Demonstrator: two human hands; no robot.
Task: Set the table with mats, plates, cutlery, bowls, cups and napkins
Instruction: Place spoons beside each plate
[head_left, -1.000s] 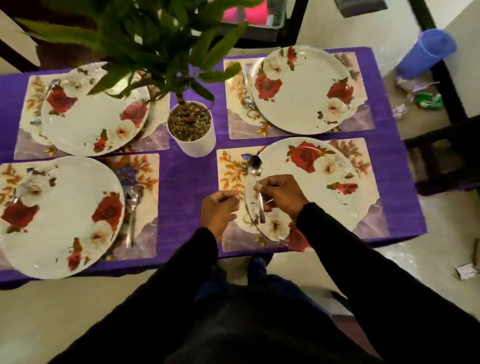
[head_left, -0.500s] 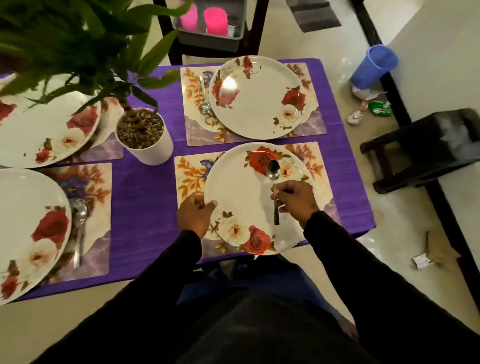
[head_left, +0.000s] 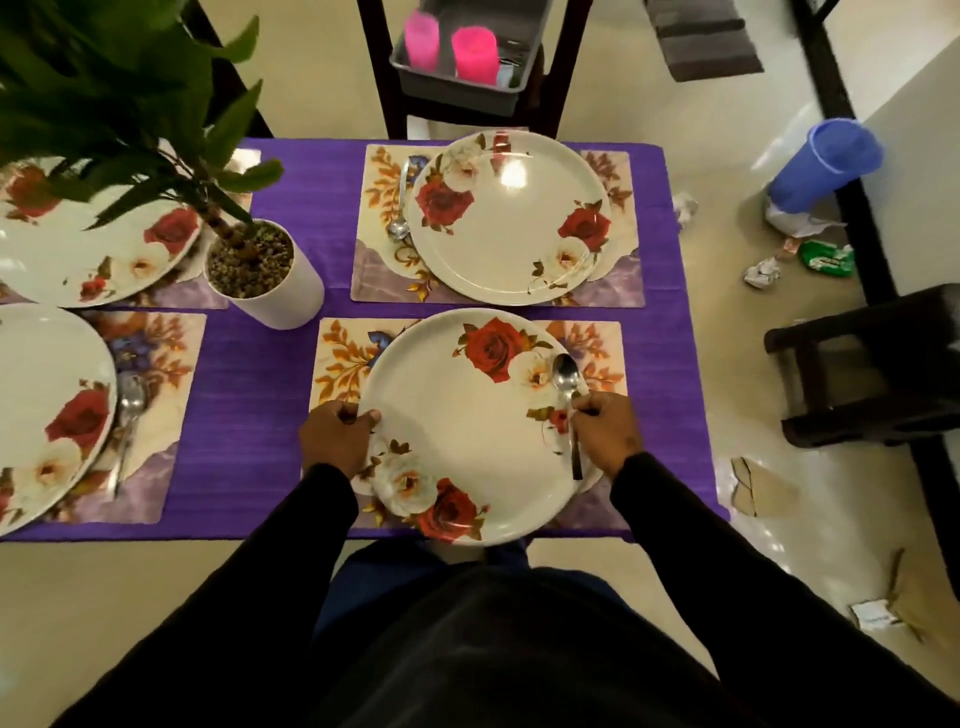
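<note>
Left hand (head_left: 336, 439) gripping the near plate (head_left: 467, 421) at its left rim, thumb on top. Right hand (head_left: 605, 434) pinching a spoon (head_left: 567, 384) by the handle, bowl up, over the plate's right edge. Plate on a floral mat (head_left: 343, 358), overhanging the table's near edge. Beyond, a second plate (head_left: 506, 218) on its mat, spoon (head_left: 400, 208) to its left. Potted plant (head_left: 260, 270) to the left.
</note>
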